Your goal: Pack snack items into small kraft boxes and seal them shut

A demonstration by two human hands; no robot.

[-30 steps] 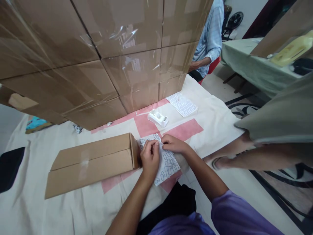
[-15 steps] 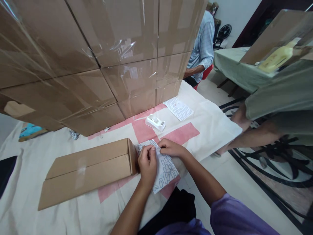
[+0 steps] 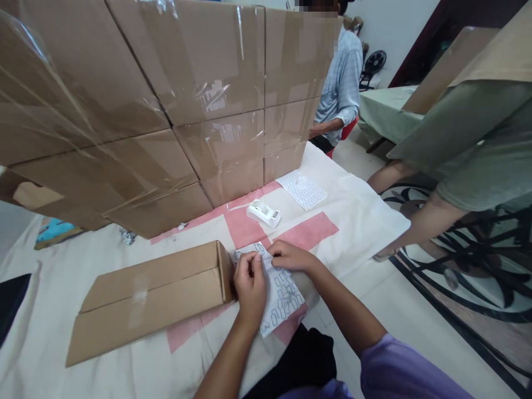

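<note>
Your left hand is resting over the patterned sheet, fingers curled, thumb and fingertips drawn close; can't tell what they're pinching. Your right hand is touching the sheet's upper part, fingers bent; can't tell if they're gripping it. Sheet is lying under and between both hands. Carton is lying just left of your left hand. Tape dispenser is sitting beyond both hands, stacked boxes are standing farther beyond.
</note>
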